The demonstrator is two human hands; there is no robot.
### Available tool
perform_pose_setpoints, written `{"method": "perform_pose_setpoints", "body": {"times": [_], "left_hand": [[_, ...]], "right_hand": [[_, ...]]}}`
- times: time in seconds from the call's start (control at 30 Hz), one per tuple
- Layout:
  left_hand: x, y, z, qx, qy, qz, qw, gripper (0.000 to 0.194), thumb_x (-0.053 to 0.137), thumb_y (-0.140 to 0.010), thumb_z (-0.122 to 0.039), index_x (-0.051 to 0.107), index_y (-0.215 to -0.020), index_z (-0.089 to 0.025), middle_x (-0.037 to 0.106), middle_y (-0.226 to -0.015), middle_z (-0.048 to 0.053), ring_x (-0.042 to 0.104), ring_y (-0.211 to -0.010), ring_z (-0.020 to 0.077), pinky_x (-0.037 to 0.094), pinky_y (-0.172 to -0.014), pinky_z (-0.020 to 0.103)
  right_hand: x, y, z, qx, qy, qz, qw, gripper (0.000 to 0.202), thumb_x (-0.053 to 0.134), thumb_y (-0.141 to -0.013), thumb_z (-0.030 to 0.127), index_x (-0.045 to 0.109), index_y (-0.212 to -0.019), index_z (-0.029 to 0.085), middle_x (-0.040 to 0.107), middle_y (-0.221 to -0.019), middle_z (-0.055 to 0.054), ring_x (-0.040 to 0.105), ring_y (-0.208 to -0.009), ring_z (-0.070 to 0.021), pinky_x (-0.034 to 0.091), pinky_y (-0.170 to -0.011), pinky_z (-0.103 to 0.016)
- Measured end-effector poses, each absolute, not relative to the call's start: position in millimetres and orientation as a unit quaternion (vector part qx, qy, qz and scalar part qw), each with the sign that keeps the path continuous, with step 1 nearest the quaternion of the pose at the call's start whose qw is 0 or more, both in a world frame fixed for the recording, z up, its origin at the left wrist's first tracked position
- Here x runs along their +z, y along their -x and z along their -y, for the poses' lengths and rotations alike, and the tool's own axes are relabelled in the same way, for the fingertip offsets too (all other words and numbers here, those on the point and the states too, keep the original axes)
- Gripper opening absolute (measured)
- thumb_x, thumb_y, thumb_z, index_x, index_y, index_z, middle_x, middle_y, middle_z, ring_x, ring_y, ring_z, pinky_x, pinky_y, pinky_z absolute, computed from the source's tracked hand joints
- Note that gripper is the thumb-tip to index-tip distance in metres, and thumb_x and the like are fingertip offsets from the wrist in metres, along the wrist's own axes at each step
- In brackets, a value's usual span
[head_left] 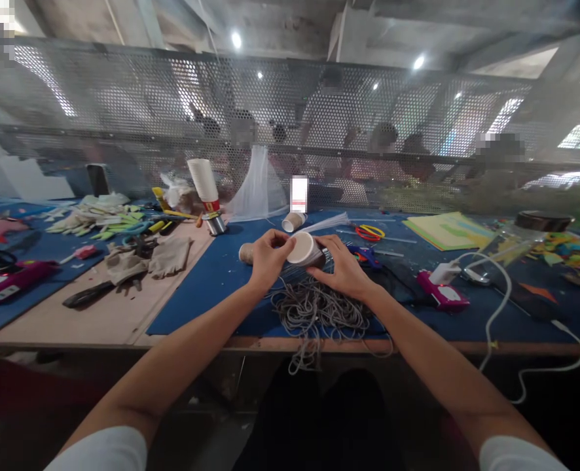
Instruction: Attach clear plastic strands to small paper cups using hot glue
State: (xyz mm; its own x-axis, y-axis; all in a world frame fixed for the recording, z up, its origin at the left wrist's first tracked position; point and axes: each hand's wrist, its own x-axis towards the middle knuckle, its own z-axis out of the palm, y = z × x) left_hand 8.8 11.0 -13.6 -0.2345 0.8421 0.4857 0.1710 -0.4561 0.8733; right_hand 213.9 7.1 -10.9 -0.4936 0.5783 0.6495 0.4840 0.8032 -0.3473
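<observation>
A paper cup [302, 248] is held between my two hands above the blue mat, its pale round end facing me. My left hand [271, 256] pinches the cup's left edge. On the cup's right side, the fingers of my right hand [339, 265] curl round it, with thin clear strands by them. Just below lies a tangled heap of grey cord [319, 307], partly hanging over the table edge. A small brown roll [245, 253] lies left of my left hand, and another cup-like roll [294, 221] lies behind the held cup.
Stacked cups [202, 182] stand on a metal tin [215, 224] at the left. Gloves [169, 257] and scissors lie further left. Rubber-handled scissors [370, 232], a magenta power strip [442, 292], a white cable [503, 294] and coloured paper [450, 230] are at the right. Perforated metal panels rise behind.
</observation>
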Motion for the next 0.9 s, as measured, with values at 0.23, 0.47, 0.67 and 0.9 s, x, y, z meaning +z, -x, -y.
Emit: {"method": "perform_pose_setpoints", "body": {"times": [0.23, 0.47, 0.67, 0.9], "left_hand": [[-12.0, -10.5, -9.7, 0.639, -0.577, -0.429, 0.274, 0.024, 0.074, -0.08, -0.039, 0.063, -0.076, -0.018, 0.062, -0.073, 0.0, 0.054, -0.068, 0.0134, 0.045, -0.066, 0.027], [-9.5, -9.0, -8.1, 0.626, -0.582, -0.421, 0.303, 0.014, 0.071, -0.079, -0.03, 0.065, -0.079, -0.017, 0.062, -0.073, -0.001, 0.054, -0.067, 0.0128, 0.043, -0.065, 0.026], [-16.1, -6.5, -14.6, 0.608, -0.583, -0.45, 0.296, 0.01, 0.072, -0.075, -0.025, 0.066, -0.075, -0.017, 0.064, -0.072, 0.0, 0.057, -0.067, 0.0136, 0.043, -0.064, 0.027], [-9.9, -4.3, -10.9, 0.596, -0.586, -0.436, 0.334, 0.018, 0.072, -0.079, -0.035, 0.069, -0.077, -0.018, 0.064, -0.07, 0.0, 0.056, -0.065, 0.014, 0.041, -0.061, 0.028]], "right_hand": [[-12.0, -211.7, -8.1, 0.103, 0.326, 0.839, 0.424, 0.064, 0.079, -0.078, 0.04, 0.048, -0.132, 0.024, 0.059, -0.123, -0.011, 0.06, -0.113, -0.0286, 0.05, -0.099, -0.05], [-7.7, -214.9, -7.8, 0.121, 0.328, 0.847, 0.401, 0.06, 0.073, -0.082, 0.037, 0.047, -0.134, 0.023, 0.06, -0.124, -0.012, 0.059, -0.115, -0.0291, 0.048, -0.101, -0.051], [-7.9, -216.3, -10.6, 0.124, 0.305, 0.857, 0.396, 0.056, 0.071, -0.083, 0.04, 0.05, -0.133, 0.024, 0.06, -0.124, -0.011, 0.058, -0.116, -0.0287, 0.047, -0.102, -0.05], [-5.2, -215.7, -8.5, 0.137, 0.309, 0.856, 0.392, 0.052, 0.07, -0.083, 0.042, 0.053, -0.128, 0.023, 0.062, -0.12, -0.01, 0.059, -0.113, -0.0287, 0.048, -0.1, -0.05]]}}
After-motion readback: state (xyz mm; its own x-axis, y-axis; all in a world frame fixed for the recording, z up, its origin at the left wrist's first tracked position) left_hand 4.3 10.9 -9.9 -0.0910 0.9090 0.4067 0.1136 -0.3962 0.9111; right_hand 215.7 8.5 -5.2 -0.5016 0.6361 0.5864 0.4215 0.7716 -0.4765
